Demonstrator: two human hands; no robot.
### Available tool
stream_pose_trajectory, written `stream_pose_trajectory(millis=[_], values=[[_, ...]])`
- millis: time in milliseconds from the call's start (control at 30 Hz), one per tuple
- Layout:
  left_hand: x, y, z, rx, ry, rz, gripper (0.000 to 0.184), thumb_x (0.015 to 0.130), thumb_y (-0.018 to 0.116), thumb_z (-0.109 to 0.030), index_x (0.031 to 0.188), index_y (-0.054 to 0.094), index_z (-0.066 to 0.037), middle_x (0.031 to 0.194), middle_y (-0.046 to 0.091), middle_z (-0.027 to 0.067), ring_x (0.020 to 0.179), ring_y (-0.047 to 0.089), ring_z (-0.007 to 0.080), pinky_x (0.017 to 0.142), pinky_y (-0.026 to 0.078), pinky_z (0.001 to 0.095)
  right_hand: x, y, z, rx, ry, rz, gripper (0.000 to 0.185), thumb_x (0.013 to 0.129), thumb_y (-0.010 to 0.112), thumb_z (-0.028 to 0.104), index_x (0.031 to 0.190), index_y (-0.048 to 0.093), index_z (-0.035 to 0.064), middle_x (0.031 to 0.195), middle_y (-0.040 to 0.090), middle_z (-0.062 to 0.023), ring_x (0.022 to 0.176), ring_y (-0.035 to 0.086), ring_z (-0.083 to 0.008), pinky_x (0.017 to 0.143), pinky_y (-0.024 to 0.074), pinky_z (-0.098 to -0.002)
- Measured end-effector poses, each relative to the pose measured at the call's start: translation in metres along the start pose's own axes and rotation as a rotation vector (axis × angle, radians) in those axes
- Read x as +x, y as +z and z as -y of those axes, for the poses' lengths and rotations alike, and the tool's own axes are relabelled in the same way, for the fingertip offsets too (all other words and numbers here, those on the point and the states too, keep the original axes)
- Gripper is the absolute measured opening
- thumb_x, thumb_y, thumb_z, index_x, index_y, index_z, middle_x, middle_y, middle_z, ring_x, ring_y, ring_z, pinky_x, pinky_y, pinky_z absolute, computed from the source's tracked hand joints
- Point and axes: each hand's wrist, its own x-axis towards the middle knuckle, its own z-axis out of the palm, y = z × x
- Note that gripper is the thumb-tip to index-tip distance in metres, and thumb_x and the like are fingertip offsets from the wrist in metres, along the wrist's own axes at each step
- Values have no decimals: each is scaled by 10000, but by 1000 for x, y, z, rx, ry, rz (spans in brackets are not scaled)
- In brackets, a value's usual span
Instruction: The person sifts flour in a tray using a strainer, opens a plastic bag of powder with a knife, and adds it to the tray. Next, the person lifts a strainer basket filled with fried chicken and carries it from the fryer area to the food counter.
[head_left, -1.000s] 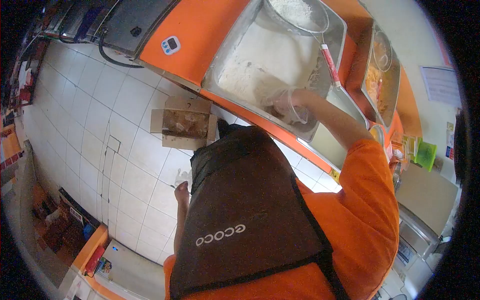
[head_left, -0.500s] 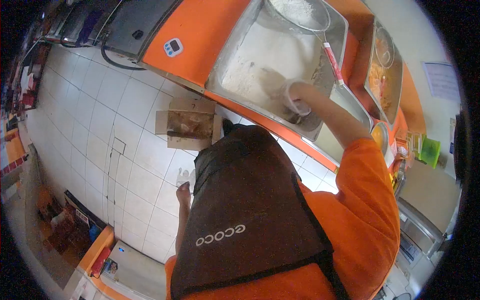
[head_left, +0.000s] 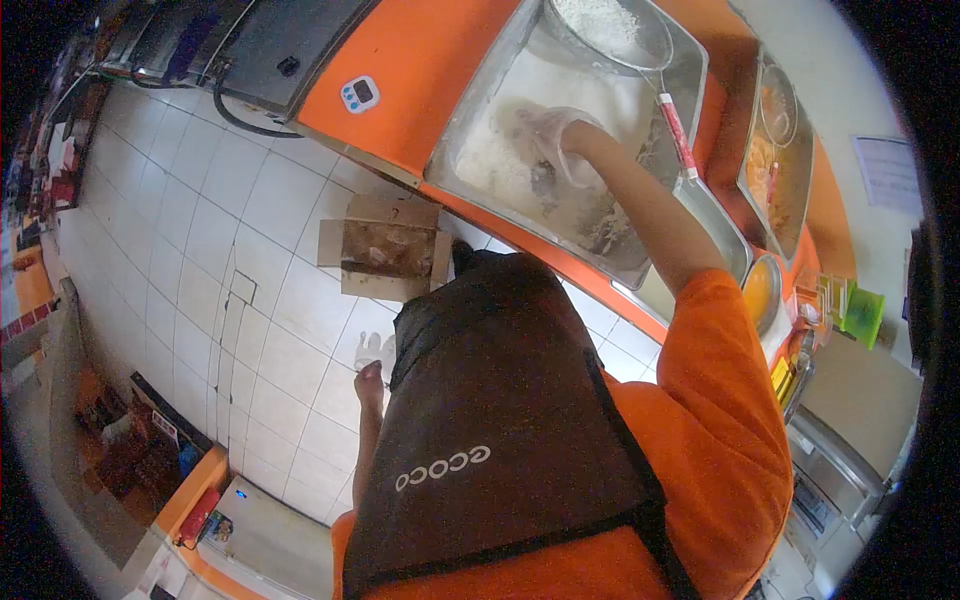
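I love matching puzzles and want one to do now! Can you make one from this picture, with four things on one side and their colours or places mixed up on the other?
Things:
1. Right hand
2. Cardboard box
3. Small white gadget
4. Round sieve

Clues:
A. On the pale tiled floor
B. Has a red-and-white handle
C. Wears a see-through glove
D. Lies on the orange counter

Right pairs: 1-C, 2-A, 3-D, 4-B
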Motion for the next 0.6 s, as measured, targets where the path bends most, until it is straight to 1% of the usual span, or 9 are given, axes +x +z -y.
stream_pose_trajectory(millis=[67,100,167,200,300,400,467,567,600], values=[[-2,0,-3,-64,-76,35,276,877,646,-205,1037,706,13,962,723,131,894,675,207,816,515,323,-7,6,6,16,-184,-163,405,966,496,284,1334,504,116,1178,625,-179,973,625,-313,929,474,-398],[-6,0,-4,-96,-116,53,273,876,650,-203,1035,707,12,964,723,130,891,676,206,813,516,322,-6,25,6,41,-403,-350,395,974,485,292,1326,505,114,1146,635,-182,950,630,-312,918,481,-396],[17,19,62,-234,-43,17,259,871,658,-193,1028,711,7,963,723,129,892,677,205,817,516,319,-2,25,14,-33,-589,-507,371,984,471,295,1301,511,107,1097,645,-175,932,634,-297,903,488,-386],[23,25,85,-301,-8,-2,252,869,662,-188,1024,712,4,962,723,128,893,677,204,818,516,317,-5,10,26,-133,-552,-474,356,985,470,290,1284,517,102,1081,646,-165,937,632,-283,898,489,-378],[0,16,48,-108,140,-53,235,861,672,-171,1019,717,-3,965,723,136,902,680,208,830,515,319,-5,5,51,-84,-507,-393,328,960,481,249,1238,527,81,1046,643,-160,947,626,-279,884,491,-364],[0,24,60,-146,-25,-20,240,864,667,-188,1015,719,-8,968,722,144,914,682,213,835,514,319,-21,19,71,132,-478,-318,310,919,501,193,1196,536,57,1020,637,-166,955,620,-294,870,494,-356],[-9,23,52,-58,34,10,263,866,663,-216,1019,718,-10,971,722,145,918,683,218,833,514,323,-14,42,75,-162,-700,-566,298,891,496,162,1154,558,37,1020,624,-193,958,613,-333,867,493,-358],[-3,32,77,-147,-68,-4,298,866,659,-262,1024,718,-16,971,723,144,918,684,223,828,515,329,-42,21,134,126,-243,-201,281,891,484,155,1118,590,29,1059,618,-199,968,609,-339,884,481,-381],[-3,33,70,-217,-133,-18,310,866,658,-277,1025,719,-18,971,723,143,917,684,225,826,515,332,-46,14,140,43,-243,-165,284,890,484,158,1117,598,30,1073,617,-207,971,609,-345,889,479,-391]])
